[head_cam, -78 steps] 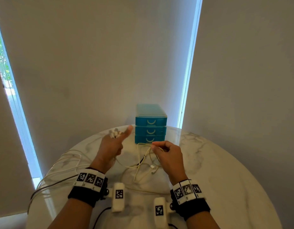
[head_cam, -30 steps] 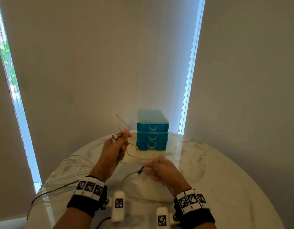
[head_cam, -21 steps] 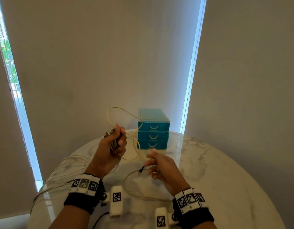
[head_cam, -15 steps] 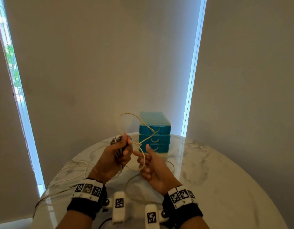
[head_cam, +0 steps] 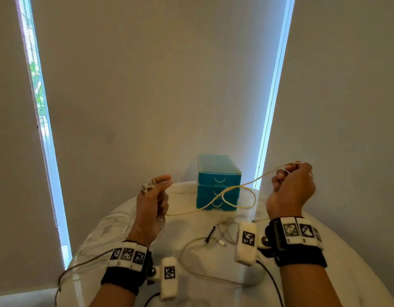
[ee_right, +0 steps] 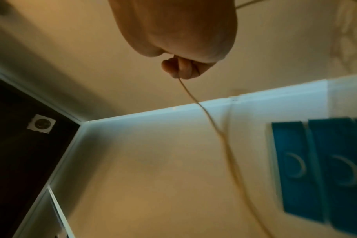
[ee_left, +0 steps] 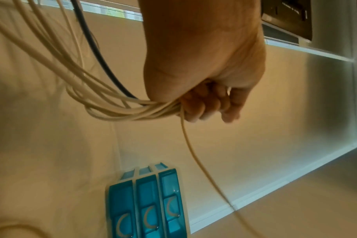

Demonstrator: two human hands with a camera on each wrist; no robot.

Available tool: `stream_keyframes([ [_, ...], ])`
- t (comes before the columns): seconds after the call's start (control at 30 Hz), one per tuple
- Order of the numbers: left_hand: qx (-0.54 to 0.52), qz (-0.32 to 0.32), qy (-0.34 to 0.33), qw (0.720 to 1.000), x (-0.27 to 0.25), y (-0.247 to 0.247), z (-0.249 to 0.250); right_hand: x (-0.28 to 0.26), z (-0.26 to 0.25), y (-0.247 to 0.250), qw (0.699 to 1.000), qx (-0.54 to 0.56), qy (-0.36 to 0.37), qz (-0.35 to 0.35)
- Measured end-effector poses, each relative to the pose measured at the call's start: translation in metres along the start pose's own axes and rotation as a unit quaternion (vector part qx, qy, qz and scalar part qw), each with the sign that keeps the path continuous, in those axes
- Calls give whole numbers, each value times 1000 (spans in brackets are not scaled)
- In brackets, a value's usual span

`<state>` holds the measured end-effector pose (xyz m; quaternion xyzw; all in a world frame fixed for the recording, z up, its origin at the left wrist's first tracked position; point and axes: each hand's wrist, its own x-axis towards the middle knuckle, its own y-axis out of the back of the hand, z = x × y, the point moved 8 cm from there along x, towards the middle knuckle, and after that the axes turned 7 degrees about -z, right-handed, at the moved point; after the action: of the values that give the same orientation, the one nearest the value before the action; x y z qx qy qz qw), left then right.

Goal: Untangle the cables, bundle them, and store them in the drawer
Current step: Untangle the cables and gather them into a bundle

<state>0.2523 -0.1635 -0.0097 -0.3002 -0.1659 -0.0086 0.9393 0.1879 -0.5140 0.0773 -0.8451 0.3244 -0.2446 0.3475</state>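
Note:
My left hand (head_cam: 155, 197) is raised over the table's left side and grips a bunch of cream cables (ee_left: 120, 109) with one dark cable among them; plug ends (head_cam: 148, 186) stick out above my thumb. My right hand (head_cam: 291, 185) is lifted high on the right, fingers curled round one cream cable (head_cam: 240, 188). That cable runs slack from hand to hand and forms a loop in front of the blue three-drawer unit (head_cam: 218, 183), whose drawers are all closed. More cable ends (head_cam: 210, 234) lie on the marble table (head_cam: 324, 235).
Several cable loops (head_cam: 98, 231) hang over the table's left edge. The drawer unit (ee_left: 147, 201) stands at the table's far edge against the wall. Window strips (head_cam: 39, 120) flank the wall on both sides.
My right hand has swung from beside the left hand up and far to the right, drawing one cream cable out between the hands. The left hand keeps its hold on the bunch.

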Motion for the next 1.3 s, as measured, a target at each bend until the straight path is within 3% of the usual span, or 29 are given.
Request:
stream_keyframes([
  [0.13,-62,162,-92,981,-5,41,20,20,-5,23,991,45,61,110],
  [0.2,-66,207,-123,968,-9,50,23,28,8,24,982,36,89,164],
  [0.23,-61,211,-137,966,-10,49,25,30,21,11,985,14,84,151],
  [0.27,-49,206,-147,966,-11,46,27,27,32,-19,996,-10,60,68],
  [0.3,-29,194,-154,968,-12,39,27,18,52,-61,995,-76,21,-67],
  [0.33,-6,181,-161,970,-14,31,27,-6,75,-107,956,-180,-23,-232],
  [0.37,20,171,-172,970,-18,24,27,-41,103,-144,870,-298,-51,-389],
  [0.4,39,165,-186,968,-22,19,29,-73,127,-164,778,-381,-51,-497],
  [0.43,51,163,-202,964,-25,15,32,-90,137,-174,727,-435,0,-530],
  [0.47,58,168,-215,960,-27,14,35,-97,132,-177,724,-452,54,-518],
  [0.5,65,173,-226,957,-29,16,37,-96,123,-171,747,-436,62,-498],
  [0.63,104,172,-244,949,-27,19,36,-65,104,-105,843,-335,-48,-417],
  [0.73,137,142,-234,952,-22,13,31,-47,96,-46,871,-340,-78,-346],
  [0.9,239,76,-146,957,-10,1,14,-38,115,29,815,-455,-106,-342],
  [0.93,255,60,-112,959,-9,-2,7,-39,122,37,795,-478,-117,-356],
  [1.03,283,-1,14,959,-5,-7,-19,-54,146,56,692,-552,-183,-427],
  [1.07,297,-16,49,953,-5,-7,-27,-56,152,61,680,-559,-194,-432],
  [1.1,314,-26,74,946,-6,-6,-33,-56,155,63,694,-549,-187,-426],
  [1.2,355,-54,119,926,-8,-6,-46,-52,144,54,789,-460,-116,-391],
  [1.3,404,-115,143,896,-13,-16,-52,-58,124,32,862,-311,-80,-391],
])
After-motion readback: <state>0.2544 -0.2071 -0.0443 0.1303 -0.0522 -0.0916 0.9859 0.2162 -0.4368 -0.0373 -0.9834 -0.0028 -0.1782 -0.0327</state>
